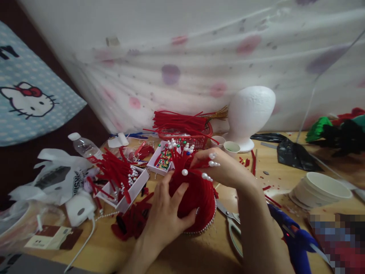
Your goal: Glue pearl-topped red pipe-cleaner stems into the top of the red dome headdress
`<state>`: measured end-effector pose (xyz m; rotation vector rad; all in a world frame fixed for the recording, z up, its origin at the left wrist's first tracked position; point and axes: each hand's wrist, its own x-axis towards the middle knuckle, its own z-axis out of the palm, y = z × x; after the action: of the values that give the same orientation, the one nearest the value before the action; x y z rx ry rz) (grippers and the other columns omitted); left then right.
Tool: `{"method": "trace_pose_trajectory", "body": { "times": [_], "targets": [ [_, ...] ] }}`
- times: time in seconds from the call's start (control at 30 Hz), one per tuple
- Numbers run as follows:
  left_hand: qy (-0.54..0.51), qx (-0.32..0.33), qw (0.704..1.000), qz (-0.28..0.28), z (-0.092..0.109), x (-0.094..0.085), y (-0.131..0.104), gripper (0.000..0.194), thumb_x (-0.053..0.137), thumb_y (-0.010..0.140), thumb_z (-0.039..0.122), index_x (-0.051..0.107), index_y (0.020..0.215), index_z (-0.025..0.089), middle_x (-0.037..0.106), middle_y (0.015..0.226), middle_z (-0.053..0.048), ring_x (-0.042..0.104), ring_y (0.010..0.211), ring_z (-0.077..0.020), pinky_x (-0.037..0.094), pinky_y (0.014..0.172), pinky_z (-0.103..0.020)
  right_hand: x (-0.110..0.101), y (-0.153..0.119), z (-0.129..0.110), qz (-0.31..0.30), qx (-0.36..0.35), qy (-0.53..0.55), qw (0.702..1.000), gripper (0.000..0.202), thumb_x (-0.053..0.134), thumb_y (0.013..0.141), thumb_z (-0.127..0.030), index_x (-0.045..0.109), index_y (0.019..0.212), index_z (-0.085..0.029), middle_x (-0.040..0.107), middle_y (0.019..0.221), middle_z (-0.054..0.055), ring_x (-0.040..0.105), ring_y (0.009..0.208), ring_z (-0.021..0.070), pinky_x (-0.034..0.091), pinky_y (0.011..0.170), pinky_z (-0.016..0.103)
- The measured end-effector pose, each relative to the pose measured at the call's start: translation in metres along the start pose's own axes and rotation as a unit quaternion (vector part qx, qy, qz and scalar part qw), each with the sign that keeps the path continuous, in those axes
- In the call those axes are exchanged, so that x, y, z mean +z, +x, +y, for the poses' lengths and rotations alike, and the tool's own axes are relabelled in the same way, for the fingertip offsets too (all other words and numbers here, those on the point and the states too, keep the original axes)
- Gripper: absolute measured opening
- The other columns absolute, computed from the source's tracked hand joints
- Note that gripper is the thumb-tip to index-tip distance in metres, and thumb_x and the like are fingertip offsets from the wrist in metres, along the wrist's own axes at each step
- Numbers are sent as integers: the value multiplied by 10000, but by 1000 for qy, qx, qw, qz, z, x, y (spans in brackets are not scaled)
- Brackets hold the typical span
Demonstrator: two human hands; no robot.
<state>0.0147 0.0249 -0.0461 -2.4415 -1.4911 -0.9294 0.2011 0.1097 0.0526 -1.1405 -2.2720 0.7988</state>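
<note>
A rounded red fuzzy piece with a string of small pearls along its lower edge lies on the wooden table. Red stems tipped with white pearls and coloured beads rise from its top. My left hand rests on its left side, fingers spread and pressing on the red surface. Behind the stems, my right hand reaches in from the right; its fingertips are mostly hidden by the stems, so what they hold cannot be made out.
Scissors and a blue glue gun lie right. White boxes with red stems and beads stand left. Behind are a red basket, paper cups and a foam head. A white bowl sits far right.
</note>
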Motion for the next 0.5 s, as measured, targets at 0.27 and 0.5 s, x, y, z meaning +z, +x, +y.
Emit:
{"method": "trace_pose_trajectory", "body": {
  "times": [0.27,0.5],
  "targets": [
    [-25,-10,1000,6,1,-1,0,532,687,794,278,468,1276,224,274,1440,-166,373,1310,-376,423,1037,-604,1,2,-9,11,-21,-48,999,212,599,758,-30,741,717,-181,768,784,19,668,707,131,500,668,231],
    [-38,0,999,27,-2,6,-1,517,654,833,295,445,1301,230,290,1416,-171,405,1278,-376,448,1005,-610,3,1,-6,9,-57,-82,995,164,630,760,-60,743,784,-176,758,815,21,658,733,129,494,696,231]
  ]
}}
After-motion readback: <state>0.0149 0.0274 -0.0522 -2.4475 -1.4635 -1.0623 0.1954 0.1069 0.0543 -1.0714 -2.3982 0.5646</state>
